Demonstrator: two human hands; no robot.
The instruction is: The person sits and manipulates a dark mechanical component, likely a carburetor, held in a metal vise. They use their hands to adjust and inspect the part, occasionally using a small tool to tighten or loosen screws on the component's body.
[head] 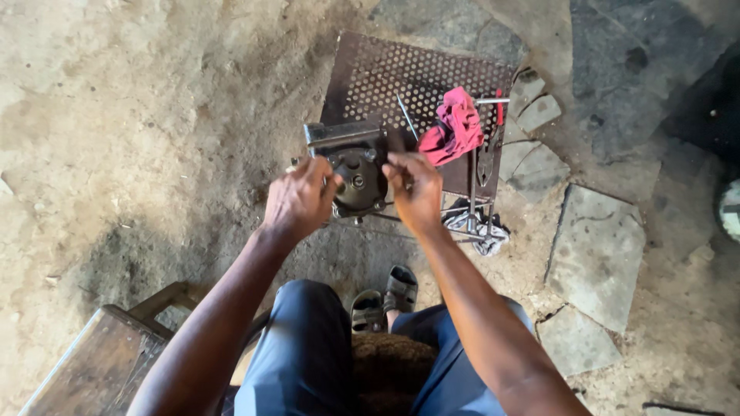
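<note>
Floor: rough earth and broken stone slabs (597, 254), dusty, seen from above past the person's knees.
Work surface: perforated metal stand (432, 77), low, standing just beyond the fingertips of both hands.
Workpiece: dark round metal assembly (356, 181) with a central bolt, resting at the near edge of the stand, between the two hands and directly under the fingertips.
Left hand: left hand (299, 202) lies against the left flank of the assembly, fingers curled onto its rim; the grasp looks like a steadying hold.
Right hand: right hand (416, 192) sits at the right flank, fingers bent and pinched at the upper right edge; whether a small part is between the fingertips cannot be told.
Beyond the right fingers: pink rag (456, 127) on the stand, thin metal rod (406, 115) just beside it, red-handled tool (499, 108) and pliers (486, 162) farther right.
Below the right wrist: crumpled grey cloth (482, 227) at the foot of the stand.
Near the left elbow: wooden bench (100, 362).
Step in hand: judged as seating or turning the assembly by hand, both hands working its rim.
Next move calls for: an even two-sided hold, with the housing kept square on the stand; any tool needed lies within reach, past the right fingertips.
</note>
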